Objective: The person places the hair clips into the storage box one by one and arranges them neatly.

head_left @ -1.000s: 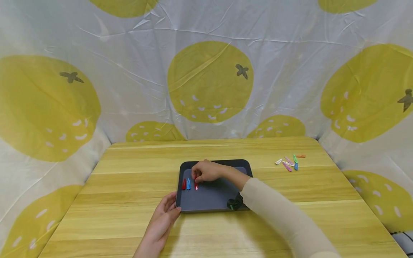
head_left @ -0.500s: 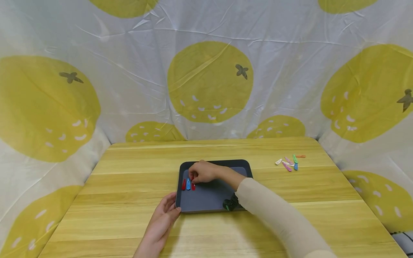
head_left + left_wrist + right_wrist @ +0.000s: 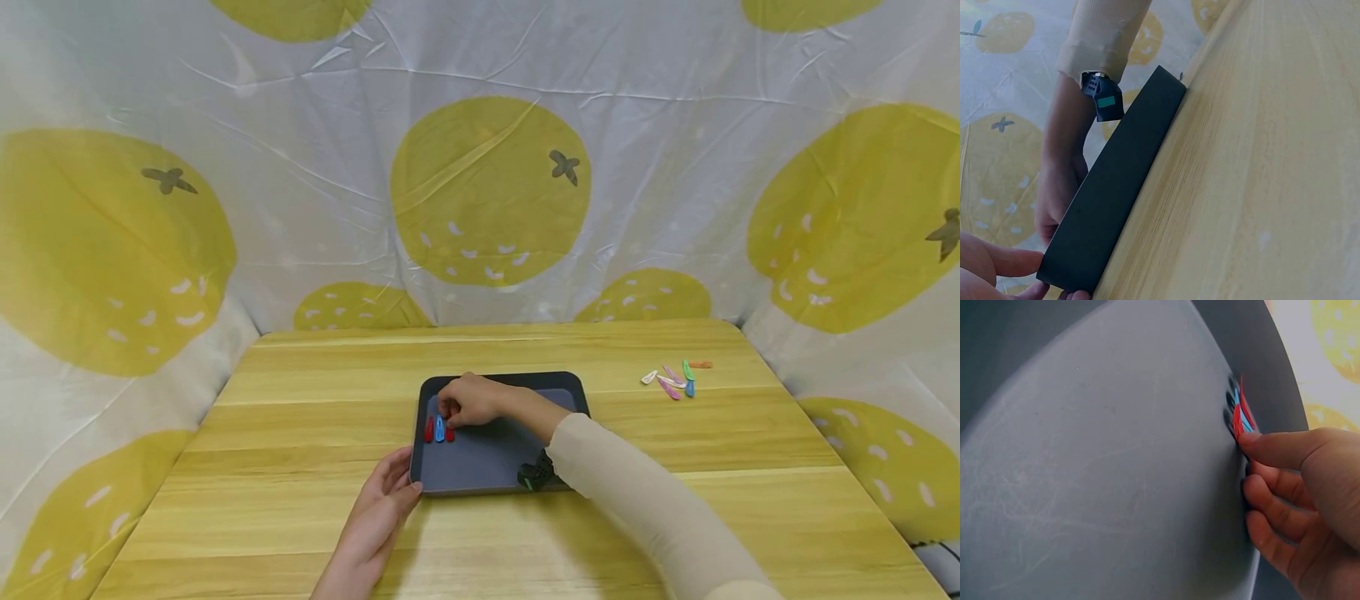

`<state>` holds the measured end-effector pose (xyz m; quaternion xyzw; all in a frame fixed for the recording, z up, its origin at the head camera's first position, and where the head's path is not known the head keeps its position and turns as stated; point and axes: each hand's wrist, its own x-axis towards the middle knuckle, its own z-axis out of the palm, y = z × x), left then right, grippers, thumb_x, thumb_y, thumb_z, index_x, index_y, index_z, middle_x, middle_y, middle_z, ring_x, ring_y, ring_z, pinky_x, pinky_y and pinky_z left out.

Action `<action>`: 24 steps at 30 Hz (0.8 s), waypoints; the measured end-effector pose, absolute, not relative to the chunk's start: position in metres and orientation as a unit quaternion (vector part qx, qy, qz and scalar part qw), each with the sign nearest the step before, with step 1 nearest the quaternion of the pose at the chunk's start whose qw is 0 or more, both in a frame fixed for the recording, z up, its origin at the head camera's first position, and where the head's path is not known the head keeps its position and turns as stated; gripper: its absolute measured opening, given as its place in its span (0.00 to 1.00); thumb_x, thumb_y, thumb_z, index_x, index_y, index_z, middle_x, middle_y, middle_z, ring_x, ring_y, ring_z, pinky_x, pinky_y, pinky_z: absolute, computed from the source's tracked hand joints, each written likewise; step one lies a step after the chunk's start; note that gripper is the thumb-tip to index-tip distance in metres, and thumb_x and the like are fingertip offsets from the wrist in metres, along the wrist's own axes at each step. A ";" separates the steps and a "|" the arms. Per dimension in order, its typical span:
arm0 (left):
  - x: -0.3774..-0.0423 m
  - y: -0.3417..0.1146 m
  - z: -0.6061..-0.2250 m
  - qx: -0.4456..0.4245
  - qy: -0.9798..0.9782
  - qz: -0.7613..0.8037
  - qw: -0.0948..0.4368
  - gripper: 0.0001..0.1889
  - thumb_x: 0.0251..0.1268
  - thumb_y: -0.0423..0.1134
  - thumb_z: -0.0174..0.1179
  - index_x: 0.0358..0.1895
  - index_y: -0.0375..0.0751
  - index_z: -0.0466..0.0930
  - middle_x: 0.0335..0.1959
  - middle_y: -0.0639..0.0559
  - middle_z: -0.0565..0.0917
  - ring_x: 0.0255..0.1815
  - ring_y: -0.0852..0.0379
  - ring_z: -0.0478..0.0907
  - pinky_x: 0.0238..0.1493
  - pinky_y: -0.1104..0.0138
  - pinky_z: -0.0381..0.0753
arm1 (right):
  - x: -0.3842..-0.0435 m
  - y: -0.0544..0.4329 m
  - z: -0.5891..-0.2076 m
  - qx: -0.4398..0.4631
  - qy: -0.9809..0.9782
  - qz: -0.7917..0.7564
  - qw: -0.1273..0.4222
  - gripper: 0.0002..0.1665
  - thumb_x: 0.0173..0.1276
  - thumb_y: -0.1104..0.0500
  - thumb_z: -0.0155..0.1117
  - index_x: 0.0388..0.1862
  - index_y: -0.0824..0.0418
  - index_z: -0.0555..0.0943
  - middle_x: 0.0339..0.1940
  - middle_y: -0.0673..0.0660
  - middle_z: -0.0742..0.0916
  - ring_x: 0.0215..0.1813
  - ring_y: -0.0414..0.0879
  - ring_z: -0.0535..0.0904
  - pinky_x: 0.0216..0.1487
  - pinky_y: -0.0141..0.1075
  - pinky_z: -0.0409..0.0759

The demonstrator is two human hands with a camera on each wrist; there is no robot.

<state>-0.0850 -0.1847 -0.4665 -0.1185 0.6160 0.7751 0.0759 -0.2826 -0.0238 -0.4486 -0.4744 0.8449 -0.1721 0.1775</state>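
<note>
A dark grey tray (image 3: 480, 468) lies on the wooden table. My left hand (image 3: 378, 500) grips its near left corner, thumb against the side wall in the left wrist view. Inside, at the tray's left, a red snap hair clip (image 3: 429, 430) and a blue hair clip (image 3: 439, 428) lie upright side by side. My right hand (image 3: 476, 400) reaches over the tray and pinches another red hair clip (image 3: 1239, 417) just right of the blue one. Fingertips cover its far end in the head view; in the right wrist view the thumb (image 3: 1272, 449) is on it.
Several loose hair clips lie at the table's back right, among them a white clip (image 3: 649, 377), a green clip (image 3: 687, 369), an orange clip (image 3: 701, 364) and a blue clip (image 3: 690, 388). A black wrist camera (image 3: 532, 473) hangs under the right forearm, over the tray's near rim.
My right hand has shifted slightly left with its red hair clip, which now stands close beside the blue one. The left hand and tray have stayed put.
</note>
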 end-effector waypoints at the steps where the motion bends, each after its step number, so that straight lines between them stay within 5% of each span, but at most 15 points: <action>1: -0.085 -0.185 -0.467 -0.119 0.617 0.775 0.076 0.33 0.72 0.19 0.49 0.78 0.28 0.52 0.77 0.28 0.56 0.76 0.36 0.57 0.73 0.48 0.62 | -0.283 -0.024 -0.449 -0.476 0.844 -0.173 0.177 0.04 0.71 0.60 0.72 0.41 0.55 0.84 0.28 0.45 0.82 0.30 0.38 0.77 0.35 0.30 0.74; 24: -0.087 -0.186 -0.468 -0.129 0.619 0.771 0.075 0.34 0.72 0.20 0.51 0.79 0.30 0.53 0.78 0.30 0.56 0.76 0.37 0.57 0.72 0.48 0.62 | -0.287 -0.018 -0.449 -0.485 0.831 -0.206 0.179 0.05 0.73 0.63 0.69 0.45 0.57 0.84 0.35 0.45 0.84 0.36 0.38 0.79 0.40 0.32 0.77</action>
